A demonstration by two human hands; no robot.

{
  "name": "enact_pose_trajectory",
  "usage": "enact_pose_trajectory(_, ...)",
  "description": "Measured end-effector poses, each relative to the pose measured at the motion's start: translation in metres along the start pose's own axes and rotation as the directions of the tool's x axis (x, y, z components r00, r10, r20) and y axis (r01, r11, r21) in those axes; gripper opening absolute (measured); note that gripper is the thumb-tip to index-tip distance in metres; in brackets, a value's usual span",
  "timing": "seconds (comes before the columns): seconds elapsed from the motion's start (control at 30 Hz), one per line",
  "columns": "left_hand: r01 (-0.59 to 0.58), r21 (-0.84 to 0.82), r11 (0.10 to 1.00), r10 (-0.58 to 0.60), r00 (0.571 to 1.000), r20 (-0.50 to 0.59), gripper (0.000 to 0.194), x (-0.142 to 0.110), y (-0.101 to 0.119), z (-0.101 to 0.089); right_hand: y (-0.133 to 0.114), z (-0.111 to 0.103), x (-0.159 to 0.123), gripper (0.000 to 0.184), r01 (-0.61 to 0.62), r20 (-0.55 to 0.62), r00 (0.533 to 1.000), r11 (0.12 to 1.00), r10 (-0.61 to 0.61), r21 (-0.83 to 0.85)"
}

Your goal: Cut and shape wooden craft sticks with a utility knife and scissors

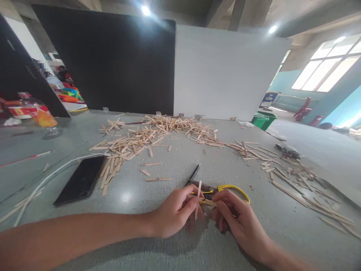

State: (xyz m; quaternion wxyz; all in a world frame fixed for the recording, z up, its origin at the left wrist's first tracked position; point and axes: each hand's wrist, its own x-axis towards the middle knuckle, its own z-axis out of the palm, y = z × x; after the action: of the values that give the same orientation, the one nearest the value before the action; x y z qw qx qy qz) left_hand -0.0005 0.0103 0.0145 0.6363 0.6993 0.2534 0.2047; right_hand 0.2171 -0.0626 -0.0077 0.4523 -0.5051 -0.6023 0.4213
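Between the fingertips of my left hand (176, 210) is a wooden craft stick (199, 190), pointing up and away from me. A second craft stick (208, 202) crosses it, its right end pinched by my right hand (239, 218). Whether the two sticks are joined where they cross I cannot tell. Just beyond my hands lie scissors (232, 187) with yellow handles, partly hidden by my fingers. A dark pen (194, 171) rests beside them. Some loose craft sticks (158, 179) lie left of the pen.
A large heap of craft sticks (169, 124) spreads across the back of the table. A black phone (81, 180) and white cable (42, 184) lie at left. Wood scraps (304, 188) cover the right side. A black panel (118, 60) and white panel (222, 71) stand behind.
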Motion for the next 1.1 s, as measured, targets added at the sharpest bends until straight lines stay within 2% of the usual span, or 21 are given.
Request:
enact_pose_trajectory(0.17, -0.046, -0.014, 0.999, 0.043, 0.986, -0.162, 0.038, -0.001, -0.003, 0.003, 0.004, -0.003, -0.003, 0.033, 0.031, -0.059, 0.998, 0.999, -0.029, 0.035)
enact_pose_trajectory(0.3, -0.06, -0.042, 0.997, 0.041, 0.929, -0.368, 0.032, -0.001, -0.004, 0.006, 0.004, -0.003, -0.004, 0.03, 0.1, -0.138, 0.986, 0.993, -0.091, 0.058)
enact_pose_trajectory(0.37, -0.066, -0.005, 0.998, 0.058, 0.911, -0.409, 0.038, -0.002, -0.003, 0.007, 0.001, -0.003, -0.005, 0.027, 0.153, -0.128, 0.98, 0.988, -0.15, 0.013)
enact_pose_trajectory(0.43, -0.074, 0.081, 0.994, 0.098, 0.928, -0.36, 0.037, -0.003, -0.001, 0.006, -0.004, -0.003, -0.005, 0.023, 0.217, -0.045, 0.974, 0.97, -0.223, -0.111)
enact_pose_trajectory(0.53, -0.148, 0.245, 0.958, 0.201, 0.958, -0.206, 0.031, -0.004, 0.002, 0.003, -0.012, -0.004, -0.005, 0.025, 0.33, 0.143, 0.943, 0.886, -0.299, -0.326)
enact_pose_trajectory(0.57, -0.178, 0.273, 0.945, 0.229, 0.959, -0.169, 0.031, -0.004, 0.003, 0.003, -0.015, -0.004, -0.004, 0.028, 0.368, 0.202, 0.928, 0.858, -0.313, -0.359)
enact_pose_trajectory(0.63, -0.211, 0.254, 0.944, 0.258, 0.952, -0.166, 0.03, -0.003, 0.004, 0.002, -0.018, -0.004, -0.004, 0.033, 0.438, 0.285, 0.893, 0.817, -0.348, -0.376)
enact_pose_trajectory(0.73, -0.185, 0.172, 0.968, 0.215, 0.959, -0.182, 0.031, -0.001, 0.003, 0.002, -0.019, -0.003, -0.004, 0.035, 0.52, 0.35, 0.847, 0.761, -0.401, -0.387)
enact_pose_trajectory(0.83, -0.193, 0.214, 0.958, 0.215, 0.972, -0.089, 0.029, 0.0, 0.002, 0.001, -0.019, 0.0, -0.003, 0.028, 0.555, 0.405, 0.822, 0.721, -0.4, -0.415)
enact_pose_trajectory(0.97, -0.225, 0.235, 0.946, 0.25, 0.964, -0.085, 0.018, 0.002, 0.003, -0.001, -0.024, 0.002, -0.001, 0.025, 0.547, 0.445, 0.818, 0.733, -0.365, -0.404)
enact_pose_trajectory(1.1, -0.198, 0.263, 0.944, 0.219, 0.974, -0.053, 0.023, 0.002, 0.005, 0.0, -0.026, 0.002, -0.003, 0.029, 0.563, 0.47, 0.801, 0.735, -0.372, -0.378)
